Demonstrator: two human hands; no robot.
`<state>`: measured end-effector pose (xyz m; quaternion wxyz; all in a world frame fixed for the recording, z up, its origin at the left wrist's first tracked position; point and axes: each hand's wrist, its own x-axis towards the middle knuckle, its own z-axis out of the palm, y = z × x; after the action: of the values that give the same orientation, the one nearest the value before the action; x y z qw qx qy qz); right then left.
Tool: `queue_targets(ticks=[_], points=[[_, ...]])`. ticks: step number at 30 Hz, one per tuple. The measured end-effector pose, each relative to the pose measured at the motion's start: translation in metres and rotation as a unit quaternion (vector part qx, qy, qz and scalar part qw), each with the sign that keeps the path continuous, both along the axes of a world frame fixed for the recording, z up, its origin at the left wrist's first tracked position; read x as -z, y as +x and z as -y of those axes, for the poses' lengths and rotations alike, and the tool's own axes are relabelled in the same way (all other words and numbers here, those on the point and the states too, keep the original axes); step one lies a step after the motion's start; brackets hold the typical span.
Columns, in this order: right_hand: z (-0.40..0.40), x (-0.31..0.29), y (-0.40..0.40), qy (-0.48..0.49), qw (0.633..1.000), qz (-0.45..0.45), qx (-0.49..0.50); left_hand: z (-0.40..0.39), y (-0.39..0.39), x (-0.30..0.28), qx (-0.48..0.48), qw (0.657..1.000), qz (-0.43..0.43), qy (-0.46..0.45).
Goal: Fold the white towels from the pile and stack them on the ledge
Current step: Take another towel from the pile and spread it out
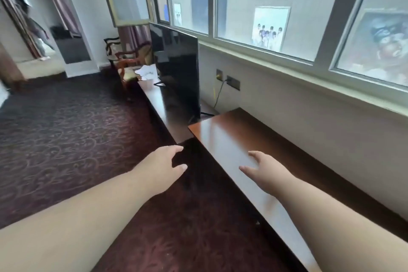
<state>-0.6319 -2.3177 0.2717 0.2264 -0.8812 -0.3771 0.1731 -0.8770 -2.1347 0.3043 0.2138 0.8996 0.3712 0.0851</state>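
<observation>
Both my arms stretch forward with nothing in them. My left hand point(164, 166) hovers over the dark carpet just off the front edge of the glossy brown wooden ledge point(223, 132), fingers loosely spread. Over the ledge's bare top my right hand point(261, 171) hangs open with fingers relaxed. I see no white towel near my hands. Some white crumpled stuff point(146, 72) lies far back on the low counter by the chair; I cannot tell what it is.
A black TV screen point(176, 66) stands on a lower dark counter point(154, 93) beyond the ledge, its cable plugged into wall sockets point(229, 80). A wooden chair point(127, 62) sits further back. Windows point(265, 6) run along the right wall. Patterned carpet point(66, 128) covers the floor at left.
</observation>
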Motion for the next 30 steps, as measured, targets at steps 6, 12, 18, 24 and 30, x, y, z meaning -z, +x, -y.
queue_targets(ticks=[6, 12, 18, 24, 30], points=[[-0.181, -0.045, -0.038, 0.032, 0.985, 0.063, -0.157, -0.124, -0.038, -0.028, -0.078, 0.996, -0.030, 0.041], [-0.352, -0.078, -0.037, 0.059, 0.967, 0.090, -0.230, -0.254, -0.040, -0.059, -0.144, 0.987, -0.035, 0.068], [-0.552, -0.141, -0.028, 0.074, 0.948, 0.099, -0.293, -0.406, -0.032, -0.105, -0.225, 0.972, 0.012, 0.069], [-0.720, -0.171, -0.056, 0.084, 0.934, 0.103, -0.331, -0.546, -0.046, -0.130, -0.271, 0.959, 0.043, 0.074], [-0.889, -0.133, -0.080, 0.109, 0.941, 0.068, -0.314, -0.720, -0.056, -0.104, -0.267, 0.959, 0.052, 0.083]])
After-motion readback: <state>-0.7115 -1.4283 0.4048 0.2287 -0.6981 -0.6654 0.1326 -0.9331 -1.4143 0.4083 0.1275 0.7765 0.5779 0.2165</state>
